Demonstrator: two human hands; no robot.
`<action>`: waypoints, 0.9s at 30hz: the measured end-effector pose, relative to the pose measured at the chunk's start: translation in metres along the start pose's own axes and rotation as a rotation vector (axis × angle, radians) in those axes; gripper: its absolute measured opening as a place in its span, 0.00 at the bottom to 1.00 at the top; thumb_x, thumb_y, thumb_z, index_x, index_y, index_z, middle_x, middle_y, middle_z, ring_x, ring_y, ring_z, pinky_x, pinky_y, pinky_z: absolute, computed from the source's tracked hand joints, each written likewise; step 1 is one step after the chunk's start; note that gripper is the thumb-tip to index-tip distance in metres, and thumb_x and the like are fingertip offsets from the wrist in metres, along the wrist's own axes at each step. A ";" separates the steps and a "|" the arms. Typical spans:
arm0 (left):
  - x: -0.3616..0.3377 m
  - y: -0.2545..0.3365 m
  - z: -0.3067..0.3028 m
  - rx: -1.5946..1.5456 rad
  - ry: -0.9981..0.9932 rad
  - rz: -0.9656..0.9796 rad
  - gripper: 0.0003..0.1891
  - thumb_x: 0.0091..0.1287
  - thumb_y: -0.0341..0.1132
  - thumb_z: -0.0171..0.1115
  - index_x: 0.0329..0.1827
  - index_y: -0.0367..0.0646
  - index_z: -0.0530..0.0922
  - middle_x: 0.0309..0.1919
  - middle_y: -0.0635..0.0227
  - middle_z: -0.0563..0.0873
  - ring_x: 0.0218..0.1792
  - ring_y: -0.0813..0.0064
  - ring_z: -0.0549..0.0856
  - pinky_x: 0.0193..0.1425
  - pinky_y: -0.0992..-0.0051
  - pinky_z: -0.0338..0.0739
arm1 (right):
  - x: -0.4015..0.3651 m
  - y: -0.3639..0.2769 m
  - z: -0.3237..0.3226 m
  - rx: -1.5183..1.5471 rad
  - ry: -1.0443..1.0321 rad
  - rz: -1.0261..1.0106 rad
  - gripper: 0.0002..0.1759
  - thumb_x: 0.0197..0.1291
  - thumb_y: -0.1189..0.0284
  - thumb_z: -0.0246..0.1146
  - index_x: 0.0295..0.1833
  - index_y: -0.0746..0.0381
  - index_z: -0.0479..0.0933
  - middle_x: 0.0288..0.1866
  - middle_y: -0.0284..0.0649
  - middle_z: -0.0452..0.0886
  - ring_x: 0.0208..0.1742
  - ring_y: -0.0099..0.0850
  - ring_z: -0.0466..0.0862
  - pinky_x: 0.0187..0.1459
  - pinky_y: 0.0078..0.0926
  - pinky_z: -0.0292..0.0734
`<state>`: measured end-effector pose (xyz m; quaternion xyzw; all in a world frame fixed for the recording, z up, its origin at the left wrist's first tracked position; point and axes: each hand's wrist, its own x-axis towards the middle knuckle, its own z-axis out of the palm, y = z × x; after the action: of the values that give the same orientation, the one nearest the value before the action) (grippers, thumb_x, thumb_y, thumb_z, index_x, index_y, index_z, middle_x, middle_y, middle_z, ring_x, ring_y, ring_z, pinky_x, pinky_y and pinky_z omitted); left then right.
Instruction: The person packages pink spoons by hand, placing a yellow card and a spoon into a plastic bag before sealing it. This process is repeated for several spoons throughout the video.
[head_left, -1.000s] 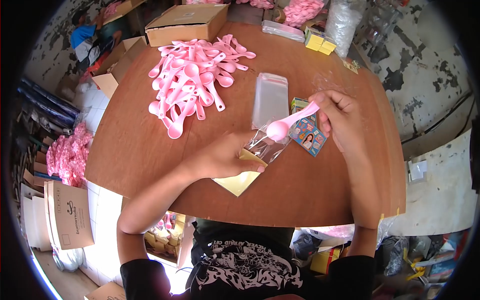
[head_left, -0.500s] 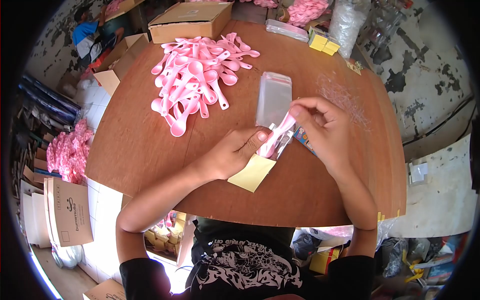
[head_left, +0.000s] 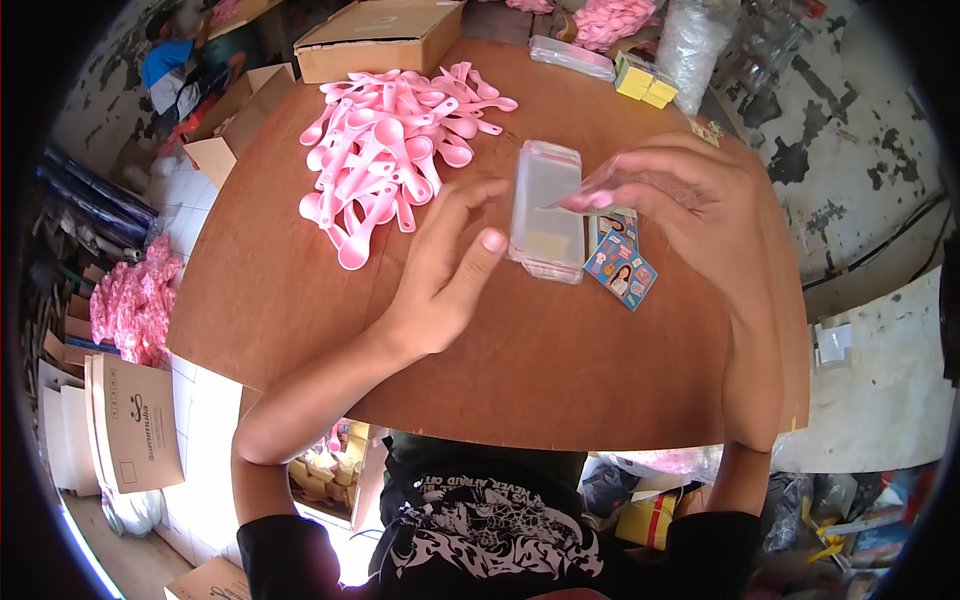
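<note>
My left hand (head_left: 445, 265) hovers over the table with its fingers apart and nothing in it, between the heap of pink spoons (head_left: 385, 150) and a stack of clear plastic bags (head_left: 545, 195). Over the right edge of that stack, my right hand (head_left: 690, 195) holds a pink spoon (head_left: 592, 201) in clear plastic. It is partly smeared by motion, and the fingers cover much of it. Printed blue cards (head_left: 622, 270) lie just right of the bags, below my right hand.
A cardboard box (head_left: 380, 45) stands at the table's back edge. Clear packs (head_left: 572, 58) and yellow boxes (head_left: 645, 80) are at the back right. Another person (head_left: 170, 75) is at the far left, near an open carton (head_left: 235, 120). Pink bundles (head_left: 137, 300) lie left of the table.
My left hand has let go of the spoon and its wrapping and moved left. My right hand has risen to the right with them. The bag stack and blue cards are more exposed.
</note>
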<state>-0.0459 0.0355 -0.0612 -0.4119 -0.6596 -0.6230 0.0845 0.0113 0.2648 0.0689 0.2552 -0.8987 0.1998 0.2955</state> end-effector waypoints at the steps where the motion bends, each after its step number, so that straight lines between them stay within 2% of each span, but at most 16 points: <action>1: 0.000 -0.003 -0.002 -0.012 0.009 -0.041 0.23 0.76 0.43 0.49 0.66 0.34 0.67 0.63 0.54 0.71 0.66 0.61 0.70 0.70 0.63 0.63 | -0.002 -0.001 0.007 0.097 -0.012 0.062 0.06 0.56 0.76 0.69 0.39 0.66 0.84 0.39 0.39 0.86 0.37 0.27 0.84 0.40 0.22 0.77; 2: 0.000 -0.004 -0.003 -0.021 0.029 -0.084 0.23 0.77 0.42 0.47 0.67 0.34 0.65 0.64 0.57 0.69 0.68 0.65 0.68 0.74 0.64 0.60 | -0.003 0.000 0.013 0.197 -0.030 0.117 0.06 0.54 0.77 0.70 0.38 0.66 0.84 0.39 0.40 0.85 0.37 0.28 0.84 0.41 0.23 0.77; 4: 0.000 0.000 -0.005 -0.036 0.034 -0.102 0.23 0.77 0.42 0.47 0.67 0.33 0.65 0.64 0.58 0.70 0.68 0.65 0.68 0.73 0.63 0.60 | -0.007 0.001 0.015 0.224 -0.042 0.069 0.07 0.56 0.78 0.69 0.40 0.68 0.84 0.38 0.41 0.85 0.39 0.27 0.83 0.40 0.22 0.77; 6: 0.002 0.007 -0.006 -0.168 -0.036 -0.175 0.27 0.76 0.47 0.50 0.67 0.33 0.66 0.60 0.58 0.74 0.63 0.65 0.73 0.71 0.64 0.64 | -0.013 -0.006 0.015 0.480 -0.029 0.121 0.08 0.59 0.78 0.67 0.43 0.71 0.83 0.38 0.40 0.85 0.40 0.25 0.83 0.41 0.20 0.77; 7: 0.002 0.007 -0.006 -0.167 -0.039 -0.174 0.27 0.76 0.47 0.50 0.67 0.33 0.66 0.60 0.58 0.74 0.63 0.65 0.73 0.71 0.64 0.64 | -0.016 -0.012 0.015 0.480 -0.026 0.122 0.08 0.59 0.78 0.67 0.43 0.71 0.83 0.38 0.40 0.85 0.40 0.25 0.83 0.41 0.20 0.77; 9: 0.001 0.006 -0.005 -0.439 -0.281 -0.226 0.32 0.73 0.54 0.53 0.67 0.34 0.66 0.57 0.58 0.77 0.58 0.66 0.79 0.67 0.64 0.70 | -0.022 -0.024 0.016 0.812 -0.094 0.458 0.10 0.64 0.78 0.64 0.47 0.74 0.81 0.40 0.40 0.85 0.41 0.23 0.83 0.43 0.19 0.78; 10: -0.001 0.006 -0.002 -0.545 -0.345 -0.272 0.36 0.70 0.59 0.56 0.68 0.34 0.66 0.57 0.56 0.78 0.55 0.69 0.80 0.62 0.66 0.74 | -0.025 -0.026 0.018 0.809 -0.091 0.461 0.10 0.64 0.78 0.64 0.47 0.74 0.81 0.40 0.40 0.85 0.41 0.23 0.83 0.43 0.19 0.78; 12: -0.004 0.015 0.000 -0.585 -0.407 -0.341 0.33 0.71 0.52 0.59 0.68 0.34 0.66 0.55 0.57 0.80 0.53 0.73 0.81 0.56 0.70 0.77 | -0.034 -0.026 0.028 0.850 -0.177 0.664 0.10 0.66 0.78 0.62 0.48 0.74 0.81 0.42 0.40 0.84 0.41 0.22 0.83 0.45 0.18 0.79; 13: -0.004 0.020 0.005 -0.590 -0.379 -0.374 0.25 0.73 0.42 0.58 0.66 0.33 0.69 0.48 0.61 0.84 0.47 0.79 0.83 0.50 0.75 0.79 | -0.040 -0.025 0.034 0.890 -0.174 0.703 0.10 0.67 0.78 0.61 0.48 0.74 0.81 0.42 0.41 0.84 0.41 0.21 0.83 0.44 0.18 0.79; 14: -0.004 0.020 0.007 -0.591 -0.379 -0.374 0.25 0.73 0.42 0.58 0.66 0.33 0.69 0.48 0.61 0.84 0.47 0.79 0.83 0.50 0.75 0.79 | -0.045 -0.023 0.039 0.889 -0.174 0.703 0.10 0.67 0.78 0.61 0.48 0.74 0.81 0.42 0.41 0.84 0.41 0.21 0.83 0.44 0.18 0.79; 16: -0.006 0.016 0.012 -0.548 -0.347 -0.534 0.18 0.75 0.35 0.55 0.62 0.32 0.73 0.43 0.64 0.86 0.42 0.82 0.83 0.47 0.79 0.79 | -0.056 -0.019 0.050 0.796 -0.166 0.641 0.10 0.67 0.78 0.60 0.47 0.74 0.81 0.42 0.41 0.84 0.41 0.21 0.83 0.43 0.18 0.80; 18: -0.008 0.013 0.016 -0.503 -0.323 -0.453 0.16 0.76 0.34 0.53 0.59 0.32 0.75 0.42 0.66 0.86 0.41 0.84 0.83 0.46 0.81 0.79 | -0.062 -0.015 0.057 0.826 -0.118 0.586 0.08 0.65 0.79 0.62 0.46 0.71 0.82 0.41 0.39 0.83 0.39 0.22 0.83 0.39 0.19 0.79; 20: -0.008 0.012 0.016 -0.543 -0.350 -0.493 0.16 0.76 0.33 0.54 0.60 0.32 0.75 0.42 0.65 0.87 0.41 0.84 0.84 0.46 0.81 0.79 | -0.059 -0.019 0.051 0.414 -0.164 0.259 0.07 0.62 0.78 0.64 0.44 0.66 0.84 0.38 0.39 0.82 0.36 0.26 0.83 0.37 0.22 0.78; 21: -0.009 0.011 0.017 -0.542 -0.351 -0.493 0.16 0.76 0.33 0.54 0.60 0.32 0.75 0.42 0.65 0.87 0.41 0.84 0.84 0.46 0.81 0.79 | -0.061 -0.019 0.052 0.325 -0.145 0.190 0.08 0.57 0.78 0.67 0.43 0.63 0.85 0.37 0.39 0.79 0.34 0.31 0.83 0.36 0.25 0.78; 24: -0.010 0.010 0.019 -0.541 -0.324 -0.492 0.15 0.76 0.31 0.54 0.59 0.31 0.76 0.41 0.64 0.87 0.42 0.85 0.83 0.45 0.81 0.79 | -0.063 -0.025 0.053 0.183 -0.125 0.102 0.09 0.54 0.78 0.68 0.43 0.62 0.85 0.38 0.38 0.78 0.35 0.33 0.82 0.36 0.28 0.78; 27: -0.009 0.011 0.017 -0.433 -0.390 -0.483 0.16 0.76 0.30 0.53 0.61 0.31 0.73 0.42 0.63 0.87 0.41 0.84 0.84 0.44 0.82 0.79 | -0.065 -0.030 0.057 0.128 -0.113 0.105 0.09 0.53 0.77 0.69 0.42 0.61 0.84 0.37 0.36 0.77 0.35 0.32 0.82 0.35 0.30 0.78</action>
<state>-0.0260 0.0452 -0.0617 -0.3635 -0.5945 -0.6600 -0.2809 0.0493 0.2340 -0.0086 0.2371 -0.9114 0.2574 0.2165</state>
